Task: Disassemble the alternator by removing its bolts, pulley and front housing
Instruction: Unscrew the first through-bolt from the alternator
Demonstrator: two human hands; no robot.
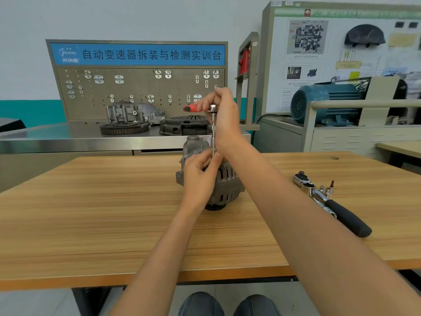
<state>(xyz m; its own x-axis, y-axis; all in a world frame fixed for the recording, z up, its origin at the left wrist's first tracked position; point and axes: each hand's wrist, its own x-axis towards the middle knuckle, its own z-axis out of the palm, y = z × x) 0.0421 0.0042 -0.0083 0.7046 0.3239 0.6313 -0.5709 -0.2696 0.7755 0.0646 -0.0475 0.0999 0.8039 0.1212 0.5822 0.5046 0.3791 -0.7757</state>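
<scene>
Standing on end near the middle of the wooden desk point(91, 201), the alternator point(224, 185) looks like a heavy, rigid casting, its ribbed metal housing unlikely to flex or dent under hand pressure. The pulley end appears to face down against the desk, so it could rock if pushed sideways.

The left hand point(198, 172) sits against the upper part of the housing, its fingers point(210, 157) curled in around the lower end of the extension bar point(213, 137), seemingly steadying the bar over a bolt; the bolt itself is hidden.

The right hand point(224, 108) grips the head of a red-handled ratchet point(193, 108) at the top of that bar, fingers clenched around it.

The housing's ribs and mounting ear probably give the surest hold, since the smooth cap above looks slippery. Small bolts will likely be light and easy to drop, so pinching them as they come free seems wise.

Further right on the desk lie a larger black-handled ratchet point(341, 213) and a few small sockets point(327, 190), well apart from the alternator.
</scene>
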